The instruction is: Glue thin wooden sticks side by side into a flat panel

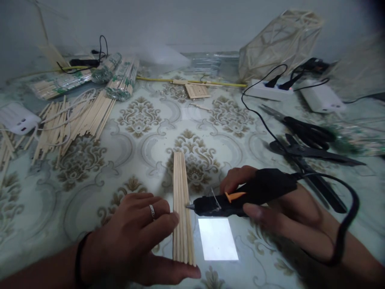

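A flat row of thin wooden sticks lies side by side on the patterned tabletop, near the front. My left hand presses on the row's left edge with its fingertips, thumb stretched along the near end; a ring shows on one finger. My right hand grips a black glue gun with an orange trigger. The gun's metal tip touches the right edge of the stick row, about midway along it. Its black cord loops round my right wrist.
A loose heap of wooden sticks and wrapped stick bundles lie at the back left. Black scissors sit at the right. A white power strip, a stick-frame shape and a small stick panel stand at the back.
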A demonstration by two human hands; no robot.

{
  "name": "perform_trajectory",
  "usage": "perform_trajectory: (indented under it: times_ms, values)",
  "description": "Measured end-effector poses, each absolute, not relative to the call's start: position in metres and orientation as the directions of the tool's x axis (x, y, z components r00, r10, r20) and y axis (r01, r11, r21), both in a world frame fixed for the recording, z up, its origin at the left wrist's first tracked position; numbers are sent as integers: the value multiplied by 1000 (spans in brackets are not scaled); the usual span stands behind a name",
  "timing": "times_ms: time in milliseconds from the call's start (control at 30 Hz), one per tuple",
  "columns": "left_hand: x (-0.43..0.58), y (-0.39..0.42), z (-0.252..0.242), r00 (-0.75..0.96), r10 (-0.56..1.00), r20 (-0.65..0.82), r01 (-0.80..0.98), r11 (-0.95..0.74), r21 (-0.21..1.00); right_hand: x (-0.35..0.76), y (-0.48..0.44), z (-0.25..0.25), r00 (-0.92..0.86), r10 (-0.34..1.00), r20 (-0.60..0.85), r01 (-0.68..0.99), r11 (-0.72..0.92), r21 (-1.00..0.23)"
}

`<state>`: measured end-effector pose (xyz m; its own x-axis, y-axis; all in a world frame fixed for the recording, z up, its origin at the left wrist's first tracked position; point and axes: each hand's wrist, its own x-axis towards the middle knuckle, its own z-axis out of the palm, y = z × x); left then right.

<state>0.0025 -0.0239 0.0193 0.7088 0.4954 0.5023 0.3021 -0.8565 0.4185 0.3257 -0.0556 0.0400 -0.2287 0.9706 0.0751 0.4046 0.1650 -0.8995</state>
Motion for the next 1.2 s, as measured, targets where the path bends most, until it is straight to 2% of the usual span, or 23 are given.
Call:
perform_trajectory:
  times_ms: [100, 200, 567, 900, 933, 1200]
  values:
    - [6, -21, 22, 686, 473, 553, 294, -875, 384, 329, -56, 32, -220, 968, 121, 445, 211, -870]
    - [8, -21, 24, 687, 470, 554, 291, -877, 383, 328, -58, 29, -150, 984, 95, 484, 157, -861]
    - [4, -22, 24, 715, 489, 500, 305, -861, 406, 335, -65, 12, -49, 992, 115, 623, 120, -773]
    - [7, -15, 24, 744, 397, 537, 213, -903, 373, 327, -61, 24, -75, 992, 97, 589, 122, -799]
    - [7, -15, 24, 728, 440, 527, 255, -886, 388, 327, -60, 25, -85, 991, 105, 586, 135, -799]
    - [3, -19, 22, 758, 424, 496, 254, -892, 374, 332, -59, 19, -135, 979, 154, 561, 203, -803]
